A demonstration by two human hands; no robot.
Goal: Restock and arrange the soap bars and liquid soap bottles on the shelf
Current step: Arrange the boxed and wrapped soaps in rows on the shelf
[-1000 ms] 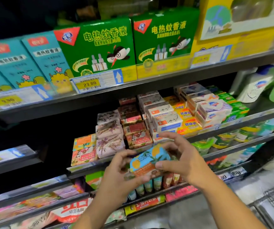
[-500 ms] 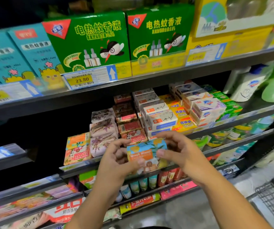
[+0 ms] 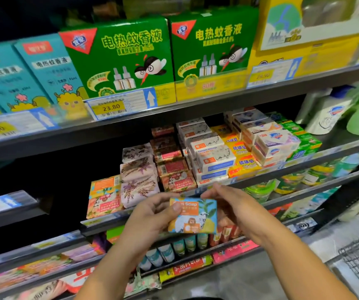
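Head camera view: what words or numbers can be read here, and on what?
"电热蚊香液": on the green boxes and a teal box.
"23.80": on the price tag under the green boxes.
"Goat Soap": on a white soap box; thumb-covered in part on the soap bar held by left hand and right hand.
"硫磺皂": on the yellow soap packs.
Other price tags and small print: too blurred to read.
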